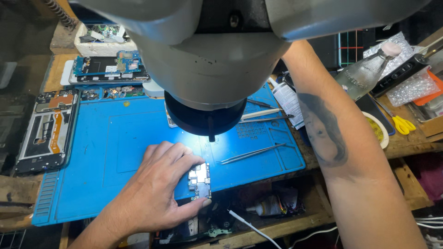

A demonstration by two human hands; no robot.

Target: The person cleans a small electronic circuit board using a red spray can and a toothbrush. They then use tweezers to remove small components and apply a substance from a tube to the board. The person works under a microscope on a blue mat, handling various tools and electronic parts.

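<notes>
My left hand [157, 186] rests on the blue work mat [115, 143] near its front edge and grips a small phone circuit board [200, 180] between thumb and fingers. The board lies flat under the lit spot of a grey microscope head [207, 69] that fills the top middle of the view. My right forearm [341, 152] reaches up past the microscope on the right; the right hand is hidden behind the microscope body. A pair of metal tweezers [251, 154] lies on the mat just right of the board.
An opened phone frame [46, 131] lies at the mat's left edge, with more phone parts [108, 67] behind. More tweezers [265, 115], a clear bottle [364, 71], yellow-handled scissors [402, 123] and a small dish [376, 129] sit at the right. A white cable [249, 226] runs below the bench edge.
</notes>
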